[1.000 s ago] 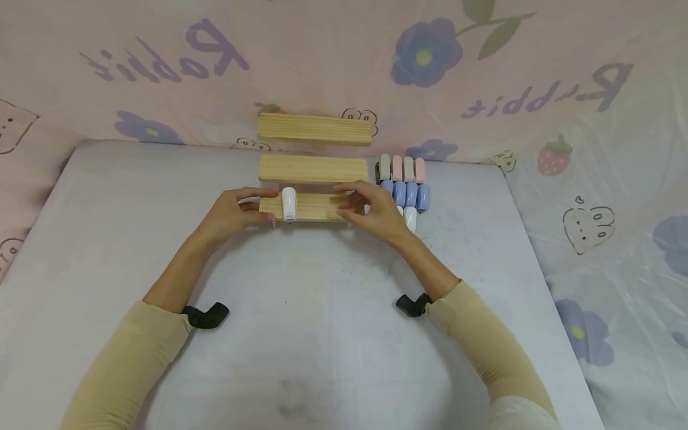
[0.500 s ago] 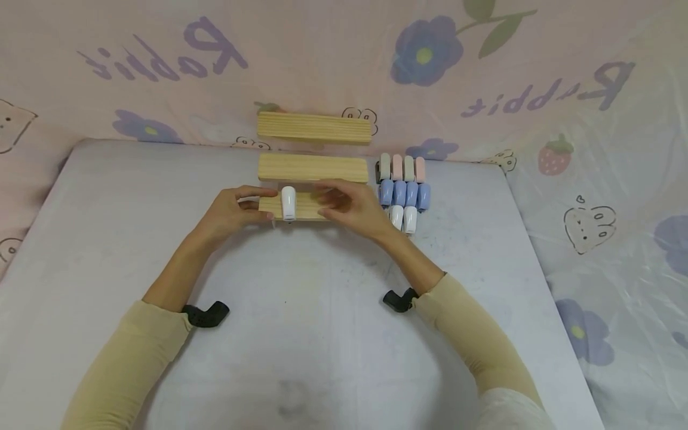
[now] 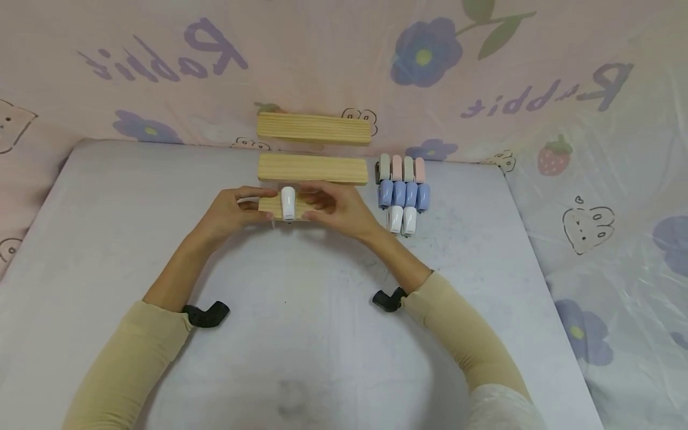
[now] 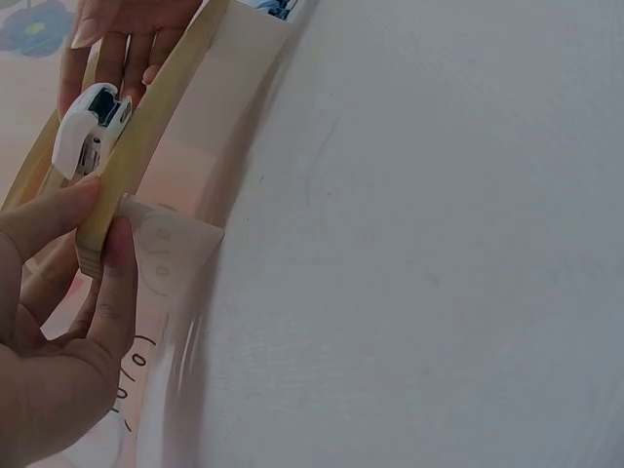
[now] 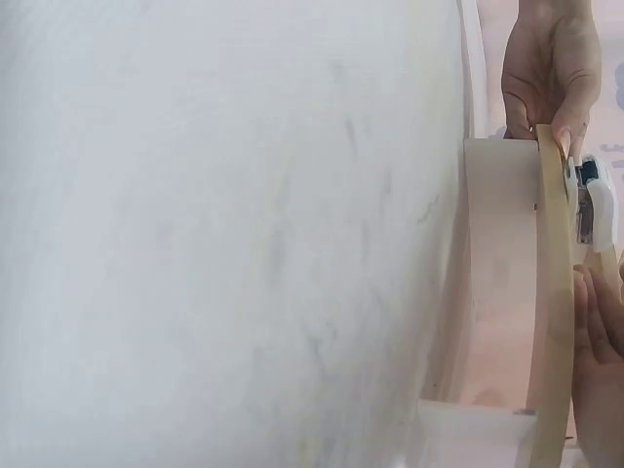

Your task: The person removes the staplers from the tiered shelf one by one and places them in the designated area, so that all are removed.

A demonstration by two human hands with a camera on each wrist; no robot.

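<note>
A small white stapler (image 3: 288, 203) stands on the lowest wooden shelf (image 3: 269, 206), toward its left end. My left hand (image 3: 227, 210) pinches that end; in the left wrist view the thumb lies on top of the board and a finger (image 4: 118, 278) underneath. My right hand (image 3: 346, 209) is over the same shelf, just right of the stapler, with its fingers relaxed and slightly bent. In the left wrist view its fingers (image 4: 136, 63) reach close behind the stapler (image 4: 88, 132); whether they touch it I cannot tell.
Two more wooden shelf boards, a middle one (image 3: 313, 169) and a top one (image 3: 314, 128), rise behind. To the right lie rows of small staplers: grey and pink (image 3: 397, 168), blue (image 3: 411, 194), white (image 3: 395, 220). A patterned curtain (image 3: 322, 54) hangs behind the table.
My right hand has slid left along the lowest shelf toward the white stapler, uncovering the white staplers on the right. The left hand has stayed in place.
</note>
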